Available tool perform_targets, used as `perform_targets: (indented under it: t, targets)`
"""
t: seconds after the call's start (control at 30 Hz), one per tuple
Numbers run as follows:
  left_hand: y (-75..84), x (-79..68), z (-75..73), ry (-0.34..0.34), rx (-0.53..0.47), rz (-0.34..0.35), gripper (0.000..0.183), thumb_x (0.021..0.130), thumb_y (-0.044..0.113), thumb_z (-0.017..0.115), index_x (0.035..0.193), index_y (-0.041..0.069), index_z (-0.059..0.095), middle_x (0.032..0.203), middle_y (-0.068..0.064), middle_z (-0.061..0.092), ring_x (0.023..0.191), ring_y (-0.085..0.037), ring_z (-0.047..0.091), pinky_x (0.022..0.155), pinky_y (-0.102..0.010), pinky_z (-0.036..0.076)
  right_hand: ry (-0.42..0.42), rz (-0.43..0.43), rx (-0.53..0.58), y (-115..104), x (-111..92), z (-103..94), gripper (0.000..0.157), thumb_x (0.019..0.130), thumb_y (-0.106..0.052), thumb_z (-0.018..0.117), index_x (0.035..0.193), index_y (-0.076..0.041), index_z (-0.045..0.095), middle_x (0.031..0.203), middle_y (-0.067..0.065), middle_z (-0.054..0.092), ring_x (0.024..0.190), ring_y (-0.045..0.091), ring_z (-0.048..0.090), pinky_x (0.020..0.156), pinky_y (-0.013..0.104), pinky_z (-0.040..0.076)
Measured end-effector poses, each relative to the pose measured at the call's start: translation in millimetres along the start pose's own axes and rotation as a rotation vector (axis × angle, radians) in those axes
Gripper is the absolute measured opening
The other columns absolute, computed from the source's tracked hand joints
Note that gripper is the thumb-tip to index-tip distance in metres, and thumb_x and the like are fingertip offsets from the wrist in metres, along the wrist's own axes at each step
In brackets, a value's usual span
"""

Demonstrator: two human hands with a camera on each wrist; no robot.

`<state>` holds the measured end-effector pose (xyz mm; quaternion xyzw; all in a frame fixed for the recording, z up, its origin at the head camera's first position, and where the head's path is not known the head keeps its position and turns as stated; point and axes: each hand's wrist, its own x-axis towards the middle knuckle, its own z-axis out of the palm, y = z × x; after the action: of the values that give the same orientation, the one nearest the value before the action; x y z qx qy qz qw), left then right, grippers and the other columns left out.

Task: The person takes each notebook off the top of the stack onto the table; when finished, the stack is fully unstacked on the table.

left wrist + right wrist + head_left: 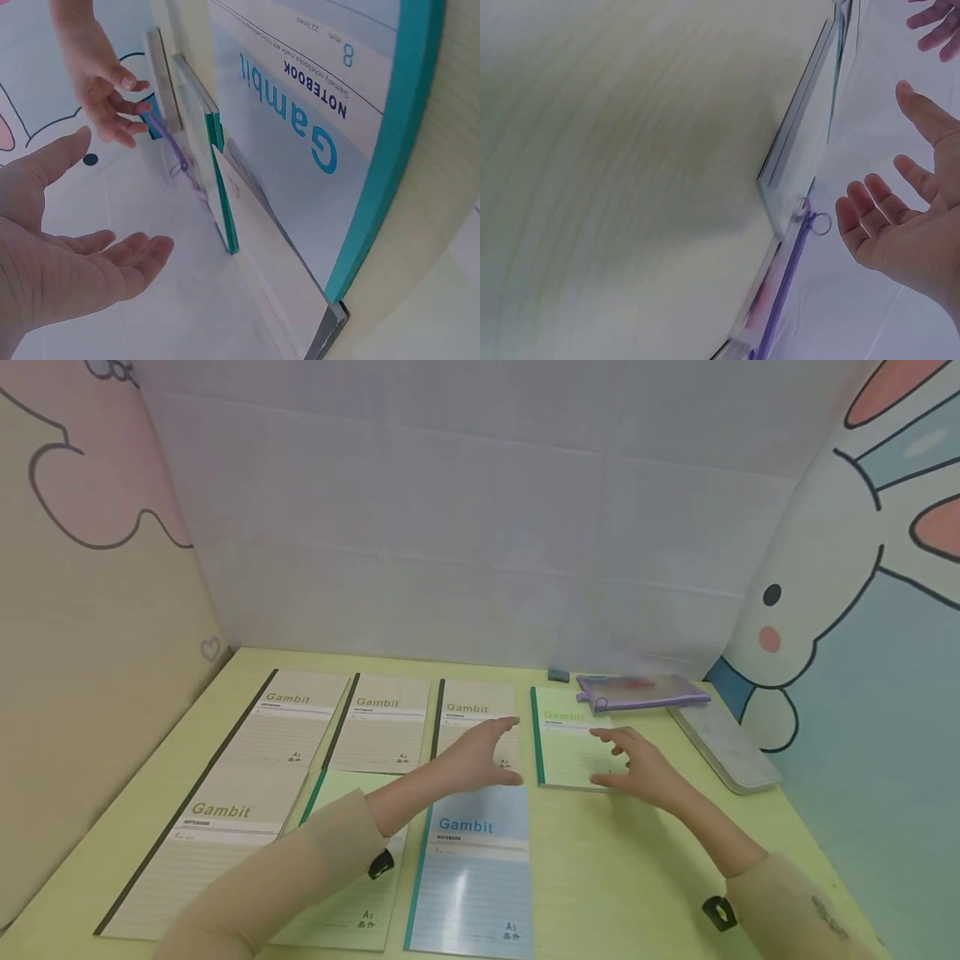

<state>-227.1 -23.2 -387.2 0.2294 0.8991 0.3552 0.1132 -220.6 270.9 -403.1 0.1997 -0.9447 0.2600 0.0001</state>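
My left hand (476,760) is held with fingers and thumb apart, above a white black-spined notebook (480,693) and the top of a blue notebook (472,893). Nothing is in its grasp; the left wrist view shows the palm and spread thumb. Over the lower right part of a pale green notebook (566,752), my right hand (645,768) hovers with loosely bent, empty fingers. That green notebook has a dark green spine (217,142) and looks stacked on another. The two hands face each other across a gap.
More white notebooks (378,727) lie in the back row, with another (217,843) at front left. A second green notebook (352,893) is partly hidden under my left forearm. A purple-edged zip pouch (645,691), a grey case (723,747) and a small dark block (558,676) sit at back right.
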Motion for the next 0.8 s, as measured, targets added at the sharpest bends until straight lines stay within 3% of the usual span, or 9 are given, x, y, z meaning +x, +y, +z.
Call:
perform_targets:
  t: [0.17,0.43,0.6,0.8]
  targets:
    - [-1.9,31.6,14.0,-0.008,-0.01,0.003,0.094,0.075,0.032,0.08,0.149,0.013,0.025,0.152,-0.006,0.032,0.138,-0.025,0.032,0.111,-0.04,0.031,0.024,0.026,-0.011,30,6,1.1,0.069,0.079,-0.028,0.077,0.137,-0.003,0.046,0.131,0.023,0.046,0.11,0.041,0.051,0.086,0.054,0.048]
    - [-12.7,67.4,37.9,-0.079,-0.041,-0.073,0.103,0.074,0.036,0.08,0.152,0.012,0.017,0.154,-0.008,0.027,0.139,-0.026,0.032,0.111,-0.041,0.029,-0.003,0.057,-0.051,59,12,6.9,0.073,0.077,-0.03,0.077,0.135,0.003,0.046,0.134,0.031,0.042,0.115,0.048,0.046,0.095,0.061,0.038]
    - [-18.7,81.8,47.4,-0.13,-0.03,-0.084,0.105,0.076,0.038,0.078,0.152,0.009,0.012,0.155,-0.009,0.023,0.14,-0.026,0.029,0.113,-0.039,0.027,-0.049,0.039,-0.041,64,16,10.0,0.075,0.079,-0.032,0.076,0.136,0.004,0.044,0.136,0.031,0.043,0.126,0.05,0.036,0.104,0.061,0.027]
    - [-16.6,86.6,48.2,-0.166,-0.072,-0.138,0.102,0.076,0.036,0.078,0.151,0.01,0.015,0.154,-0.01,0.026,0.14,-0.026,0.028,0.113,-0.04,0.025,-0.07,0.024,-0.024,65,19,12.4,0.074,0.08,-0.033,0.075,0.136,0.003,0.044,0.136,0.029,0.045,0.126,0.049,0.039,0.104,0.06,0.029]
